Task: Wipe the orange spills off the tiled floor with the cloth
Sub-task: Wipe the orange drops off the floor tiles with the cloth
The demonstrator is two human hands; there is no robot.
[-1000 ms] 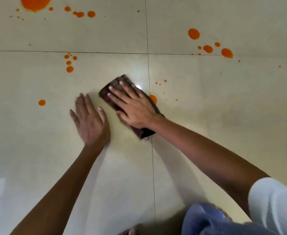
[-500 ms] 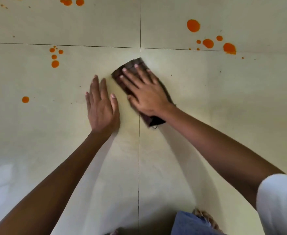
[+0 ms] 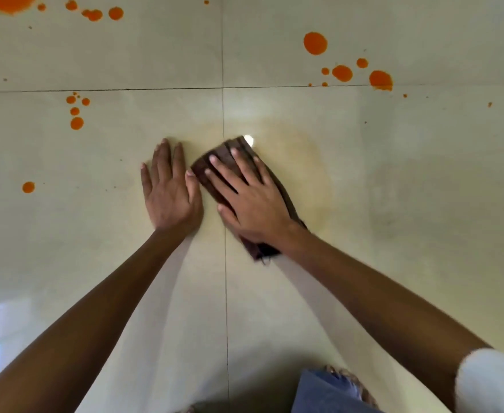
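Across the thin dark grout line (image 3: 223,114), the soft, limp brown folded cloth (image 3: 222,149) probably wants flat downward pressure, as the right hand (image 3: 253,204) gives with straight spread fingers; the left hand (image 3: 170,192) lies flat, empty.

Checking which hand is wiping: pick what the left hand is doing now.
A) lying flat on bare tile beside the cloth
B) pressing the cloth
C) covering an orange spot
A: the left hand lies flat on the tiled floor; the right hand presses the cloth.
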